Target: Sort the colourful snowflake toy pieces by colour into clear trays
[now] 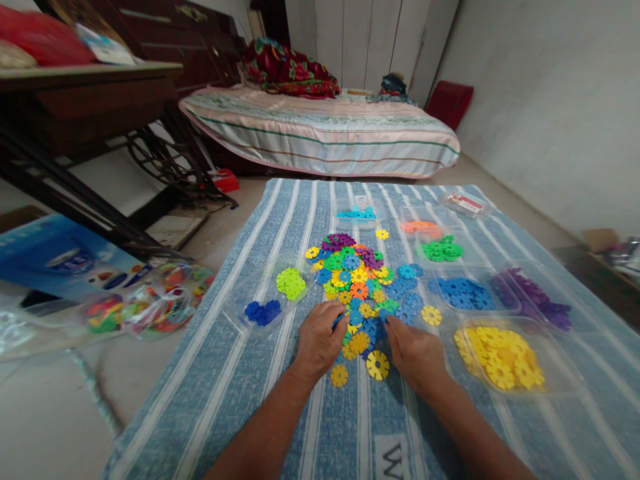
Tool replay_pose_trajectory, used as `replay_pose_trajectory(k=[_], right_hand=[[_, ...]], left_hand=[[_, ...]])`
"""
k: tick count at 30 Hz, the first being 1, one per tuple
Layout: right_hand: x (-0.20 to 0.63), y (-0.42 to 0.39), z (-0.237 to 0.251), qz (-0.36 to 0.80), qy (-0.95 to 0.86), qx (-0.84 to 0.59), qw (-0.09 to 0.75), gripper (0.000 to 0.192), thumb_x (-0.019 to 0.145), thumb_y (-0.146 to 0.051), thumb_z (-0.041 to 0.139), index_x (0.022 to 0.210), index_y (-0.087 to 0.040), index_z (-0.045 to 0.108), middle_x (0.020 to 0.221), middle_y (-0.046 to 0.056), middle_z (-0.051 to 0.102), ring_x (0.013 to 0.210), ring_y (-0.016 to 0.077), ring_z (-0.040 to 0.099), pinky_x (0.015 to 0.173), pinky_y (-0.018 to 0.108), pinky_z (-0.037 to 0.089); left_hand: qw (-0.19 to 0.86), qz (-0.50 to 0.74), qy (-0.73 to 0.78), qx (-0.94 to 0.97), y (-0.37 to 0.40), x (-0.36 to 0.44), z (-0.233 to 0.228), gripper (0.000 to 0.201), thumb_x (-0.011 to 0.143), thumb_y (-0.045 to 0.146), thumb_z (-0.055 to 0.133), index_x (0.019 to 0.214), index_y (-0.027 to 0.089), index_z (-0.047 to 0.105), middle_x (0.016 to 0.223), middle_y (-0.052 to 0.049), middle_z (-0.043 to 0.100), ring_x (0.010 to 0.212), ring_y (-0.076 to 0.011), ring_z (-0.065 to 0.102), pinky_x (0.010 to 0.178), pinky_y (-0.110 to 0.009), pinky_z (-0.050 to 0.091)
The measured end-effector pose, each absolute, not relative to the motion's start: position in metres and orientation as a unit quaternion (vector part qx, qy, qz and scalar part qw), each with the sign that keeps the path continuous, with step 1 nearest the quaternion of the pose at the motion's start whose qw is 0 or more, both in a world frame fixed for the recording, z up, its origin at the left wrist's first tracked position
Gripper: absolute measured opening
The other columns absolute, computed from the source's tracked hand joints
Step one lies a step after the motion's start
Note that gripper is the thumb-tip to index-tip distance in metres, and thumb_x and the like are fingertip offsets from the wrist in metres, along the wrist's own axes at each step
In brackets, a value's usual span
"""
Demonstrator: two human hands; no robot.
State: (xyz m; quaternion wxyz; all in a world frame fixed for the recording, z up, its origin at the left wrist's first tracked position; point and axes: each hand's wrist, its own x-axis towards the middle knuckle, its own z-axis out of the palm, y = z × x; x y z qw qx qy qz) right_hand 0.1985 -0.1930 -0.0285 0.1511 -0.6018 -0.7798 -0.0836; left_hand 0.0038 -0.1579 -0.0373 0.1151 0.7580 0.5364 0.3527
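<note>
Soft, even indoor light falls from above, casting faint shadows under the forearms, while wide-angle distortion bends the edges and far corners look slightly soft.

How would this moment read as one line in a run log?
left hand: on mixed pile of colourful plastic snowflake discs | right hand: same pile | surface: blue striped cloth | yellow discs in clear tray
</note>
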Motion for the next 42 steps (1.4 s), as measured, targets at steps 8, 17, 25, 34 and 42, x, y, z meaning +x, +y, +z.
replay_pose_trajectory(k=[8, 17, 25, 34, 42], right_hand=[[0.211, -0.191, -0.017, -0.123, -0.766, -0.595, 0.212, 0.033, 0.092, -0.025, 0.038, 0.076, -0.017, 0.065, 0.050, 0.000, 0.060, 0.046, 0.0099, 0.055, 0.049, 0.022, 0.026], [0.281, -0.174, 0.028, -0.290, -0.576, -0.717, 0.265, 0.035, 0.089, -0.037, 0.043, 0.088, -0.015, 0.070, 0.051, 0.003, 0.060, 0.042, 0.0128, 0.048, 0.044, 0.024, 0.022], [0.225, -0.200, 0.000, -0.006, -0.747, -0.631, 0.209, 0.033, 0.090, -0.035, 0.039, 0.100, -0.020, 0.067, 0.065, 0.003, 0.070, 0.057, 0.0155, 0.065, 0.052, 0.022, 0.038], [0.181, -0.187, 0.001, 0.137, -0.800, -0.584, -0.015, 0.043, 0.089, -0.031, 0.041, 0.132, -0.029, 0.045, 0.091, 0.007, 0.072, 0.076, 0.0227, 0.068, 0.060, 0.026, 0.042], [0.180, -0.184, 0.002, 0.168, -0.792, -0.587, -0.023, 0.037, 0.087, -0.031, 0.044, 0.123, -0.027, 0.052, 0.089, 0.006, 0.072, 0.082, 0.0225, 0.067, 0.064, 0.026, 0.040]], left_hand=[[0.122, 0.351, 0.537, 0.758, -0.158, 0.004, -0.037, 0.013, 0.084, 0.023, 0.050, 0.087, 0.019, 0.062, 0.090, -0.006, 0.068, 0.088, -0.0191, 0.062, 0.081, -0.034, 0.051], [0.122, 0.353, 0.538, 0.756, -0.158, 0.004, -0.038, 0.013, 0.083, 0.023, 0.051, 0.086, 0.019, 0.062, 0.090, -0.005, 0.068, 0.089, -0.0188, 0.062, 0.081, -0.034, 0.051], [0.118, 0.348, 0.539, 0.758, -0.157, 0.003, -0.039, 0.014, 0.084, 0.024, 0.050, 0.088, 0.019, 0.062, 0.090, -0.005, 0.068, 0.089, -0.0187, 0.061, 0.082, -0.034, 0.051], [0.132, 0.308, 0.513, 0.790, -0.160, 0.002, -0.038, 0.043, 0.066, 0.029, 0.071, 0.105, 0.017, 0.060, 0.110, -0.009, 0.063, 0.104, -0.0246, 0.056, 0.093, -0.041, 0.046], [0.187, 0.274, 0.496, 0.803, -0.159, -0.005, -0.033, 0.050, 0.064, 0.031, 0.074, 0.110, 0.019, 0.060, 0.118, -0.010, 0.059, 0.111, -0.0256, 0.053, 0.097, -0.042, 0.044]])
